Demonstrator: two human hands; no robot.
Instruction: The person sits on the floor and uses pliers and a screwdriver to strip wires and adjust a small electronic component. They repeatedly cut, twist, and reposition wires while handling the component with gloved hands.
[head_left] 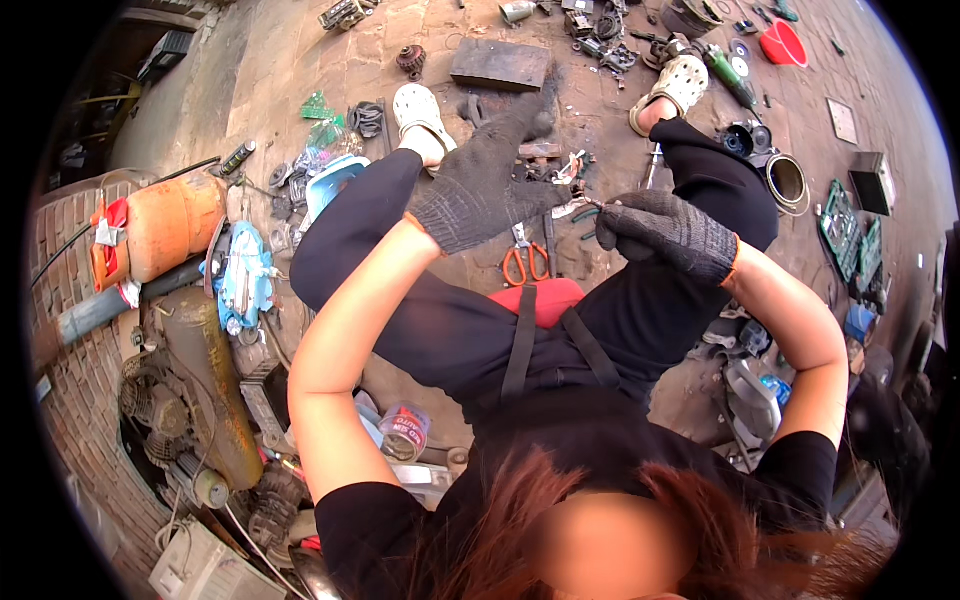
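Both of my hands wear dark grey knit gloves with orange cuffs. My left hand point(485, 185) is open, its fingers stretched away from me and its thumb pointing right. Close to that thumb tip is a small cluster of pale and orange bits point(572, 168); I cannot tell whether they touch. My right hand point(672, 236) is closed in a pinch, its fingertips facing the left thumb. A thin, small piece seems to stick out of the pinch, too small to name. Below the hands lie orange-handled scissors point(526, 262) on the ground, with green-handled pliers point(588, 214) beside them.
I sit on a red seat point(545, 302). Ahead lie a dark metal block point(500, 64), a green angle grinder point(730, 78), loose motor parts point(605, 45) and a red bucket point(783, 45). An orange gas cylinder point(175, 228) is at left, a metal ring point(786, 180) at right.
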